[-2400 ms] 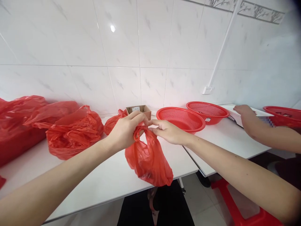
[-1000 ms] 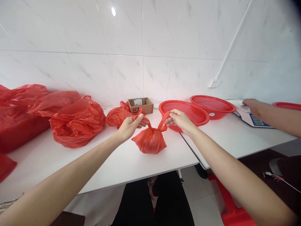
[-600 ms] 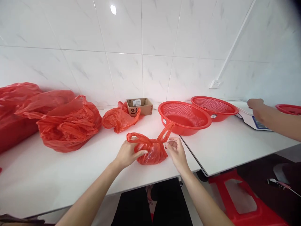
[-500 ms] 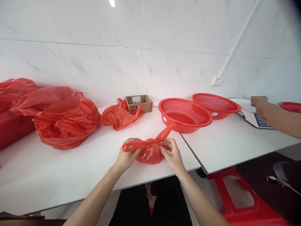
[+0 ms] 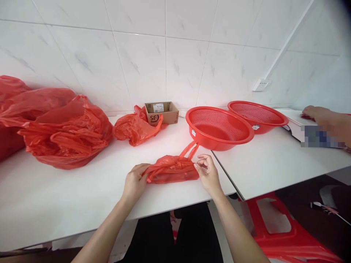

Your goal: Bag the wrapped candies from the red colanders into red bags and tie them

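Observation:
A red plastic bag (image 5: 172, 170), knotted at the top, lies near the front edge of the white table (image 5: 90, 197). Its two handle ends differ: one loops up toward the basket, the other runs toward the left. Dark contents show faintly through the film, but their kind cannot be made out. My left hand (image 5: 135, 182) grips the bag's left end, fingers closed on the plastic. At the right end, my right hand (image 5: 208, 173) pinches the film between thumb and finger, its other fingers curled.
Big red bags (image 5: 68, 135) fill the left side. A crumpled red bag (image 5: 137, 128) lies by a small cardboard box (image 5: 163, 116). Two red mesh baskets (image 5: 219, 142) (image 5: 264, 128) stand right of it. Another person's hand (image 5: 315, 113) is over a scale (image 5: 294, 126). Below is a red stool (image 5: 290, 233).
My hands have moved apart, and the bag between them is now stretched wider and flatter. The view has tilted slightly downward. At the right, the other person's hand has shifted.

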Demonstrator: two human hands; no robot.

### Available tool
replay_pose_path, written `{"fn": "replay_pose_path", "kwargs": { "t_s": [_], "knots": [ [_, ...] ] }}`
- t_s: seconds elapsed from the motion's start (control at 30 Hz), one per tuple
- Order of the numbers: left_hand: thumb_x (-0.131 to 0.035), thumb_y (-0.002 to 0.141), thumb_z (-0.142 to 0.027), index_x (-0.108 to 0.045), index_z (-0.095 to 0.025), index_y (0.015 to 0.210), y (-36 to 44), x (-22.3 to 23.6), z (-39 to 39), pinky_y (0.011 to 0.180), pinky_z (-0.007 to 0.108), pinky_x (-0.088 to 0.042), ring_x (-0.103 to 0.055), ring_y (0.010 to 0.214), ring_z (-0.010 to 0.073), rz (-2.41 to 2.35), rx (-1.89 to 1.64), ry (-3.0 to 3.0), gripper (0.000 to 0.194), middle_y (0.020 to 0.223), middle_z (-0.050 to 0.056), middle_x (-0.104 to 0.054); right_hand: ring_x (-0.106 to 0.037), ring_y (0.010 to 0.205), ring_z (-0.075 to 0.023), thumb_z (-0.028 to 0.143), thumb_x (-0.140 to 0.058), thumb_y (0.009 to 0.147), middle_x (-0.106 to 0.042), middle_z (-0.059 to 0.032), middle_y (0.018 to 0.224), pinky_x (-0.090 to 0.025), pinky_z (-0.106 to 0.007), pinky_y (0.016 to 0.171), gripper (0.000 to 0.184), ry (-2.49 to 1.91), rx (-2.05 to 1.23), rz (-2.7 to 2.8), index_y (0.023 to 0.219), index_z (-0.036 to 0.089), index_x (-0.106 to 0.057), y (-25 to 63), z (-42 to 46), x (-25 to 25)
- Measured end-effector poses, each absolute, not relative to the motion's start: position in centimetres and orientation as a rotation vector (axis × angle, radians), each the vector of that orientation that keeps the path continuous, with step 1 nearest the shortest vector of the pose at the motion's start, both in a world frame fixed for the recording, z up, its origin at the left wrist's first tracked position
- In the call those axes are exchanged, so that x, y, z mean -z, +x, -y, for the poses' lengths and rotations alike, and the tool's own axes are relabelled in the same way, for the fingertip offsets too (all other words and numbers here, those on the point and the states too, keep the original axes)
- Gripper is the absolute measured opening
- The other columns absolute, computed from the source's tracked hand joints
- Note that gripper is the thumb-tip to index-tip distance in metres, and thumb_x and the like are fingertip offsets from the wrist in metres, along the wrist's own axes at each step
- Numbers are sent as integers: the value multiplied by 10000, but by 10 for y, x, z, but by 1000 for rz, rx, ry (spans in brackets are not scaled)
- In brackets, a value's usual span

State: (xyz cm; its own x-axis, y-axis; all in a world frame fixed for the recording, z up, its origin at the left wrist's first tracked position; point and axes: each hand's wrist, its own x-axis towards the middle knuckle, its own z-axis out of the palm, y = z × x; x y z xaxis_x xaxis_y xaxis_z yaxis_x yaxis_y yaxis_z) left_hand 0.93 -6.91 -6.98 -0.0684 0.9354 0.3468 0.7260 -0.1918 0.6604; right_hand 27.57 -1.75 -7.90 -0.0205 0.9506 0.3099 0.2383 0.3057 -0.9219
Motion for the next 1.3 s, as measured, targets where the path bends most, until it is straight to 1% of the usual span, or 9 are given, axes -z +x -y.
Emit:
{"fn": "replay_pose_path", "kwargs": {
  "t_s": [0.07,0.13,0.2,0.3,0.4,0.53,0.83,1.03,1.3],
  "knots": [
    [-430,877,-230,-680,-243,1108,11,71,70,928,399,-503,-615,1084,241,-1822,-1086,1928,341,1174,52,-675,-605,895,-195,370,-585,871,-615,-23,876,-473,-389,916,275,-1120,-911,1512,1104,241,-515,279,18,79],
    [-483,884,-287,-545,-270,1321,16,71,69,994,428,-471,-548,1213,253,-1812,-1022,1977,441,1349,63,-572,-586,1102,-217,412,-569,889,-623,-76,1140,-462,-402,977,381,-1079,-1015,1521,1229,256,-494,278,19,78],
    [-542,880,-383,-373,-283,1456,22,68,64,1051,455,-426,-462,1312,268,-1774,-942,2091,608,1467,82,-456,-475,1292,-229,452,-527,915,-505,-92,1388,-419,-427,1052,477,-1099,-1046,1528,1348,280,-425,271,17,76],
    [-573,845,-538,-298,-280,1495,32,61,50,1104,504,-353,-354,1391,311,-1703,-820,2301,752,1530,96,-373,-366,1385,-235,477,-442,953,-395,-86,1501,-331,-474,1127,528,-1206,-935,1645,1433,274,-353,254,13,77],
    [-563,819,-610,-291,-263,1503,39,56,37,1121,532,-318,-258,1435,352,-1595,-670,2422,814,1568,96,-307,-396,1363,-247,445,-381,980,-431,-106,1476,-331,-498,1124,519,-1201,-714,1868,1451,229,-345,238,10,83],
    [-512,859,-590,-275,-188,1508,41,61,28,1125,524,-322,-266,1435,345,-1515,-595,2387,799,1552,143,-325,-450,1312,-273,410,-341,996,-509,-135,1401,-374,-522,1087,486,-1187,-463,2005,1426,189,-394,231,9,92],
    [-527,868,-557,-365,-195,1457,39,67,34,1119,561,-309,-354,1393,334,-1443,-664,2326,710,1512,153,-393,-430,1330,-309,405,-351,998,-525,-132,1389,-381,-564,1075,484,-1240,-408,2082,1425,184,-404,233,11,93],
    [-541,888,-474,-502,-226,1319,43,62,34,1047,493,-408,-554,1178,276,-1335,-815,2278,499,1282,110,-607,-484,1275,-296,352,-390,989,-585,-107,1309,-412,-548,1054,405,-1204,-386,2074,1366,217,-453,233,11,92],
    [-497,911,-479,-542,-222,1247,44,66,35,1062,491,-376,-529,1171,268,-1364,-748,2318,425,1248,101,-605,-468,1285,-294,329,-391,984,-547,-146,1339,-394,-542,1075,402,-1217,-351,2164,1351,174,-440,233,12,88]
  ]
}}
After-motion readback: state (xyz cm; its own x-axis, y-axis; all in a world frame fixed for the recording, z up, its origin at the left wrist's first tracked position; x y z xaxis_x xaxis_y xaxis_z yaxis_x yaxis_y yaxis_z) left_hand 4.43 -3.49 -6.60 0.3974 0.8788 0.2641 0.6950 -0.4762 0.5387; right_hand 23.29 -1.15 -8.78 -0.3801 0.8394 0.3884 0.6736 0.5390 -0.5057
